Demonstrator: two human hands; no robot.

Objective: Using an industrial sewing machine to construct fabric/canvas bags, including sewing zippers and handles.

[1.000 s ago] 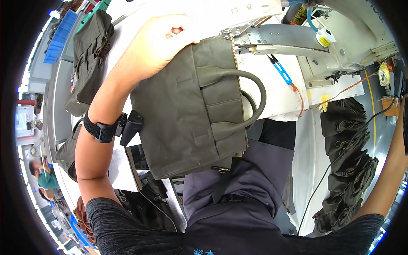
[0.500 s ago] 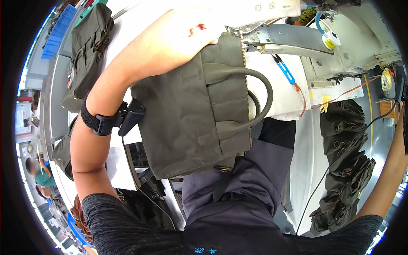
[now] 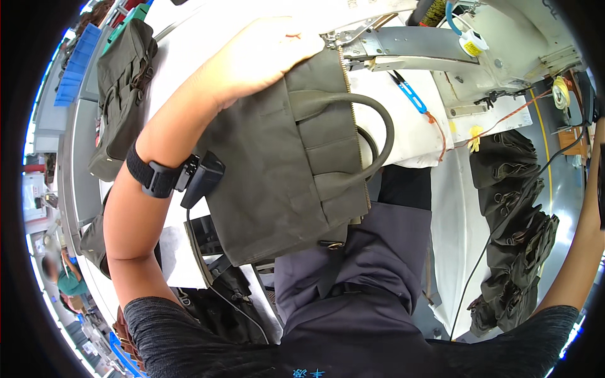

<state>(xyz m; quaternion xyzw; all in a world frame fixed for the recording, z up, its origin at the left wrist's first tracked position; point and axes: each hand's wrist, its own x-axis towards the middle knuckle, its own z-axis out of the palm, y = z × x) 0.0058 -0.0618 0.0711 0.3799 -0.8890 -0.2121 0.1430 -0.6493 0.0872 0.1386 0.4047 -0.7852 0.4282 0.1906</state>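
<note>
handbag (image 3: 261, 170) at machine (image 3: 409, 45), left hand (image 3: 268, 57) touching

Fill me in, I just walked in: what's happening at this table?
A person has their left hand on the upper edge of a dark olive handbag; glare hides how the fingers hold it. The bag's zipper edge faces right, its upper end beside a machine's metal arm. The right forearm runs off the picture's edge, so that hand is unseen. Blue-handled snips lie on the white tabletop, and more dark bags are on the right.
</note>
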